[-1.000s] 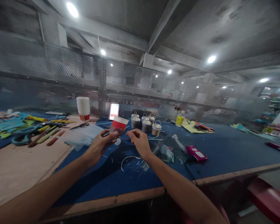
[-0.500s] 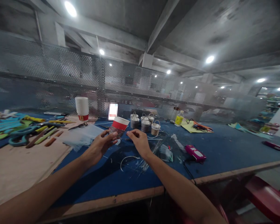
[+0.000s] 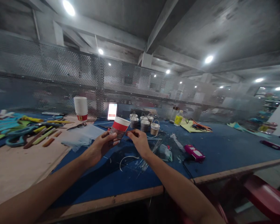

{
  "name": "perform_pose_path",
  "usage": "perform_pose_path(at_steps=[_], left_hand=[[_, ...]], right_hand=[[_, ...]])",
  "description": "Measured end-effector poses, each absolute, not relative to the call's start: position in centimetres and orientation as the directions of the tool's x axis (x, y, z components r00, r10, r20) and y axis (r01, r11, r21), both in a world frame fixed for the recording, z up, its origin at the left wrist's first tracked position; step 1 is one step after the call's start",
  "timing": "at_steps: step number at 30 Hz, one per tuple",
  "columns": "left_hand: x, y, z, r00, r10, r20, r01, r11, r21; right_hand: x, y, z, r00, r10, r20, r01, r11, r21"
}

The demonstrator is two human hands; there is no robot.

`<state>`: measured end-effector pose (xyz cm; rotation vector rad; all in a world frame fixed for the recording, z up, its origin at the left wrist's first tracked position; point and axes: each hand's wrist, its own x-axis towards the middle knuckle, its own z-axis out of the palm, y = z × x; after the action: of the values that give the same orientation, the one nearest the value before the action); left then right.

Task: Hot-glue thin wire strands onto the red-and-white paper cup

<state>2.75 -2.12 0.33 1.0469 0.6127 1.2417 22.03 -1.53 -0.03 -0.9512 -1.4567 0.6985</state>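
Note:
A paper cup [image 3: 120, 125], white at the rim with a red band, leans in my left hand [image 3: 100, 145], whose fingers are closed around its lower part. Grey-brown cord-like wrapping covers the cup below the band. Just right of the cup, my right hand [image 3: 141, 143] is pinched at thumb and fingers; whatever it holds is too small to make out. Behind the hands stand several small buckets with looped handles [image 3: 144, 125]. Thin wires [image 3: 148, 163] and a curved white strip [image 3: 120, 163] lie on the blue table [image 3: 88, 186] below.
To the left are a cup stack [image 3: 81, 107], blue-handled scissors [image 3: 16, 140] and several carving tools on a board [image 3: 21, 174]. Rightward lie a magenta device [image 3: 194, 153], a yellow-labelled bottle [image 3: 178, 119] and coloured paper [image 3: 189, 126]. A lit screen [image 3: 112, 110] stands before a perforated metal partition [image 3: 84, 71].
The cup has tilted and turned slightly in my left hand, its rim shifting a little to the right. My right hand stays pinched beside it. The view has moved slightly.

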Motion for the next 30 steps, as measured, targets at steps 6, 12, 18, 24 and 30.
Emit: perform_pose_path(at_steps=[6,12,18,24,30], left_hand=[[2.65,-2.05,0.09,0.286,0.948,0.137,-0.456,0.009,0.89],[2.35,-1.79,-0.13,0.333,0.937,0.1,-0.429,0.056,0.902],[2.47,-2.07,0.23,0.334,0.938,0.089,-0.388,0.051,0.92],[2.86,-1.9,0.06,0.255,0.959,0.123,-0.41,-0.008,0.912],[3.16,-2.11,-0.13,0.271,0.951,0.146,-0.404,-0.025,0.915]], right_hand=[[21.86,-1.41,0.05,0.026,0.884,0.467,0.096,0.463,-0.881],[21.8,-1.42,0.05,0.017,0.922,0.387,0.016,0.387,-0.922],[21.74,-1.34,0.01,0.021,0.951,0.31,-0.056,0.311,-0.949],[21.92,-1.26,0.12,0.013,0.951,0.31,-0.072,0.31,-0.948],[21.83,-1.23,-0.09,-0.003,0.935,0.355,-0.042,0.355,-0.934]])
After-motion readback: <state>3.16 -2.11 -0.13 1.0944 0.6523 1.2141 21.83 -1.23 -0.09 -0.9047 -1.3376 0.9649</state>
